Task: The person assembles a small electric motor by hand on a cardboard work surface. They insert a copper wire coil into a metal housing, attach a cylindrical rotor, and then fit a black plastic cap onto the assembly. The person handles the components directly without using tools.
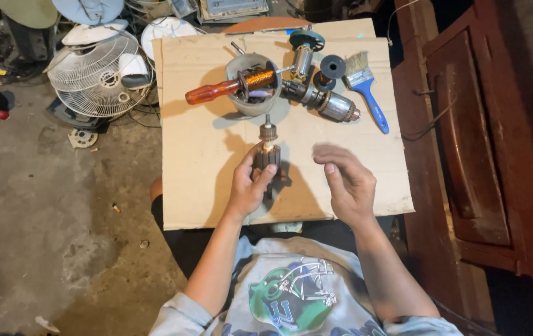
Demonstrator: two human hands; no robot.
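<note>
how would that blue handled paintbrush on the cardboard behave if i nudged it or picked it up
The blue-handled paintbrush lies flat on the cardboard, and its wide flat head suggests it would slide rather than roll. It looks slim, so probably light for its length. The handle likely stays stiff, while the pale bristles would probably bend if pressed.

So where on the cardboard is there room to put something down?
The cardboard sheet is bare down its left side, beside the left hand holding the armature, and on the right below the paintbrush, past the right hand. The top middle is crowded: bowl, screwdriver and motor parts.
</note>
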